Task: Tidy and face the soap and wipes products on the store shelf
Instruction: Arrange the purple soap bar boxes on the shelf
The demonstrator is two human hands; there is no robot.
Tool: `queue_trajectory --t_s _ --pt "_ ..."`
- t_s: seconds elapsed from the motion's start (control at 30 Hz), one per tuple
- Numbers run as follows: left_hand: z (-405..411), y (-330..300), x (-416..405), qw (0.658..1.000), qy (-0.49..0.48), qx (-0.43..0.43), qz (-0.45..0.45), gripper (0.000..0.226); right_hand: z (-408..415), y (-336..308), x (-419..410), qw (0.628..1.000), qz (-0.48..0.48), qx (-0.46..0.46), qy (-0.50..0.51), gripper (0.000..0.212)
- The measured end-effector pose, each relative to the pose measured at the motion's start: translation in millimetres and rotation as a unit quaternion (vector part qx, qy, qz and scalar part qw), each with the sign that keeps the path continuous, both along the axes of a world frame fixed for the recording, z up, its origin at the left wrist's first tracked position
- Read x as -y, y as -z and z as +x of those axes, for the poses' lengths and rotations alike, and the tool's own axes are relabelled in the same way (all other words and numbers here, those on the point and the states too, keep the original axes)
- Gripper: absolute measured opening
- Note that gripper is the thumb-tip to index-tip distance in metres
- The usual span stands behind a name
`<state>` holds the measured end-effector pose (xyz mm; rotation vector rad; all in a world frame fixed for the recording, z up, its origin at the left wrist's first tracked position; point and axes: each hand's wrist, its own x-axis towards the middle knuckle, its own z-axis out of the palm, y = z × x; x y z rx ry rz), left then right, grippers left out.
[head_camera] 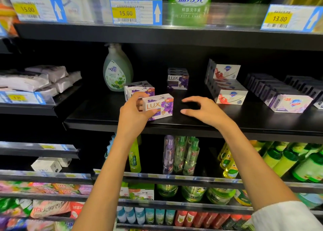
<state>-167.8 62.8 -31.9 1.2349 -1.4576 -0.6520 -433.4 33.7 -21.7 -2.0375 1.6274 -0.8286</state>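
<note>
On the black middle shelf (201,122), my left hand (134,112) grips a white and purple LUX soap box (161,106) by its left end, near the front edge. My right hand (204,109) hovers just right of that box with fingers and thumb spread and curved, holding nothing. Another purple soap box (138,89) stands right behind the held one. A third LUX box (178,79) sits further back. White Safeguard soap boxes (230,94) are stacked to the right. White wipes packs (35,79) lie piled on the left shelf.
A green hand-soap pump bottle (117,70) stands at the back left of the shelf. A row of dark and lilac soap boxes (290,99) fills the far right. Price tags (135,12) line the shelf above. Spray bottles (181,155) stand on the shelf below.
</note>
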Motion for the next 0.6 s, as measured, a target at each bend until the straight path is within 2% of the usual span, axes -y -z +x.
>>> queue_trajectory --t_s 0.27,0.6 --pt "23.7 -1.1 8.2 0.984 -0.1 0.133 -0.065 0.054 1.4 0.8 -1.8 0.998 -0.008 -0.06 -0.015 0.046" --pt "34.2 -1.1 32.6 0.979 -0.103 0.162 -0.061 0.051 1.7 2.0 0.4 0.998 -0.008 -0.059 -0.011 0.046"
